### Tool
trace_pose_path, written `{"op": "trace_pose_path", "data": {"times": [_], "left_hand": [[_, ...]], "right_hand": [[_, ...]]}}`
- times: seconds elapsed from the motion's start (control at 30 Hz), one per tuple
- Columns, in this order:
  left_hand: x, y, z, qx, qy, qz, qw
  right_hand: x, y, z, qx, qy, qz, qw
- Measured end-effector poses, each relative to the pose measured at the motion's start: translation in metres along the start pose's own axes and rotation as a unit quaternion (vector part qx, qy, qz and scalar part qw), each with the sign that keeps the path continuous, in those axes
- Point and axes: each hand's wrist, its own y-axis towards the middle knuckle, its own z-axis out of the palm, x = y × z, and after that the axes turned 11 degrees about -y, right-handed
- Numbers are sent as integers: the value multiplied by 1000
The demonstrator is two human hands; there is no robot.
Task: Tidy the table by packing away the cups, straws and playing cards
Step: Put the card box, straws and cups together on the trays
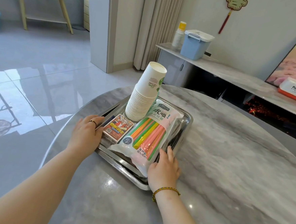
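Holding a loaded steel tray at two sides on a marble table.
Left hand curls its fingers down over the tray's left rim, clamped on it just beside the playing-card box. The right hand lies on the near right corner with its fingers against the edge of the straw pack; whether it grips the rim cannot be told. The card box lies face up, its long axis running away from the person. The straw pack lies alongside it to the right, with the same long axis and its near end over the tray's near rim. Behind both, a stack of paper cups stands mouths down, leaning to the far right.
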Motion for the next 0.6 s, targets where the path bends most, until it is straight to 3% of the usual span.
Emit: {"op": "trace_pose_path", "data": {"times": [0.07, 0.43, 0.6], "left_hand": [[5, 1, -3, -13, 50, -20, 998], [9, 15, -9, 73, 75, -46, 993], [6, 19, -7, 59, 30, -65, 996]], "right_hand": [[-1, -1, 0, -2, 16, -7, 1000], [-4, -1, 5, -20, 99, -43, 994], [-2, -1, 7, -43, 127, -39, 990]]}}
